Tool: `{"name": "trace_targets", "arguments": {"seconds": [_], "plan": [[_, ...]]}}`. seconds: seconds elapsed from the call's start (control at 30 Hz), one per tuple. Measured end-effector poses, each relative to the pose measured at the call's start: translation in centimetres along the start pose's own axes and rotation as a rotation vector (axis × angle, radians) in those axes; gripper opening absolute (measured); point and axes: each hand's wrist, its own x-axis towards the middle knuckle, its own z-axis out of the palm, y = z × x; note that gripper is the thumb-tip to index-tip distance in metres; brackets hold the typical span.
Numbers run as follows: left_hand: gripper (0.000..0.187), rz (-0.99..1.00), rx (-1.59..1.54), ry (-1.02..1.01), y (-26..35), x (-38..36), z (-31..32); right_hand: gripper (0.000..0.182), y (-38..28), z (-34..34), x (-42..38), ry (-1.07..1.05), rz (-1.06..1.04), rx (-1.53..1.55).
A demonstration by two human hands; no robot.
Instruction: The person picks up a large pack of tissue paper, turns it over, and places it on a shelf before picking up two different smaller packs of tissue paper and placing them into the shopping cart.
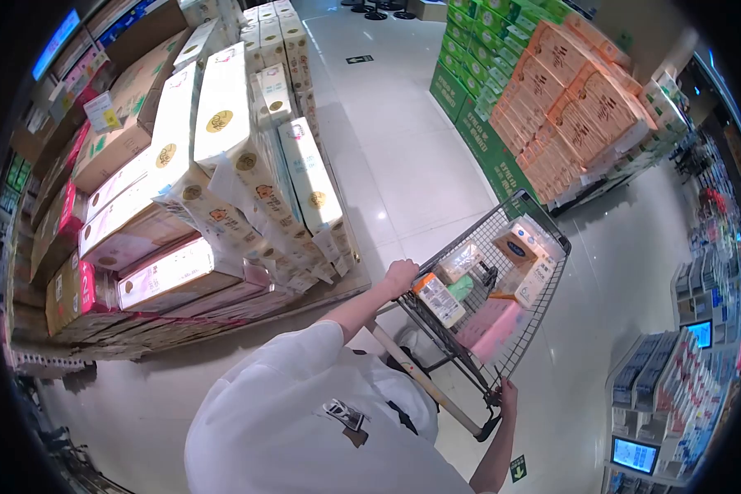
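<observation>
A wire shopping cart [543, 221] stands on the glossy floor in front of me. My left hand [401, 274] is closed on the near corner of its basket rim. The fingers of my right hand [507, 396] are curled around the other end, by the wooden push handle [424, 380]. Inside the cart lie an orange-and-white packet [438, 299], a pink pack [492, 325], a green item [462, 287] and a couple of cartons [525, 249]. My white shirt fills the lower middle of the view.
To the left, a pallet display of stacked white and brown cartons [222, 165] comes close to the cart. Orange and green boxes [568, 99] are piled ahead on the right. Shelves with small screens [675, 387] line the right side. An aisle of tiled floor [403, 165] runs ahead.
</observation>
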Motion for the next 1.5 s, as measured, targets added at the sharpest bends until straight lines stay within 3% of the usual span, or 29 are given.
{"name": "trace_targets", "arguments": {"seconds": [0.27, 0.37, 0.5, 0.57, 0.7, 0.77, 0.97, 1.1, 1.3, 1.5], "plan": [[0.014, -0.137, -0.064, 0.035, -0.5, 4.0, 1.6, 0.036, -6.3, -2.8, 6.0, -0.022, -0.133, -0.096], [0.016, -0.208, -0.071, -0.038, -0.4, 4.3, 0.6, 0.036, -9.1, -3.6, 7.4, -0.021, -0.150, -0.182], [0.019, -0.376, -0.057, -0.056, 0.0, 4.7, -0.1, 0.038, -11.9, -4.7, 10.3, -0.047, -0.205, -0.277], [0.021, -0.472, -0.069, -0.094, -0.5, 4.3, 0.9, 0.048, -13.8, -5.5, 10.9, -0.024, -0.160, -0.412], [0.021, -0.565, -0.110, -0.139, -1.7, 5.3, 0.6, 0.055, -16.3, -4.1, 12.7, 0.032, -0.218, -0.380], [0.022, -0.609, -0.262, -0.198, -1.6, 4.4, 0.1, 0.060, -17.9, -5.8, 12.2, -0.012, -0.211, -0.517], [0.022, -0.649, -0.342, -0.100, -4.7, 6.1, 2.4, 0.052, -22.8, -3.5, 16.8, -0.013, -0.333, -0.596], [0.021, -0.715, -0.401, -0.119, -4.7, 6.6, 0.8, 0.042, -26.8, -3.3, 18.0, -0.026, -0.409, -0.802], [0.023, -0.789, -0.456, -0.088, -6.4, 8.2, -0.3, 0.037, -31.8, -1.3, 19.8, -0.027, -0.442, -0.855], [0.025, -0.856, -0.476, -0.041, -8.6, 9.3, -1.4, 0.046, -36.2, 1.9, 20.4, -0.037, -0.501, -0.896]]}}
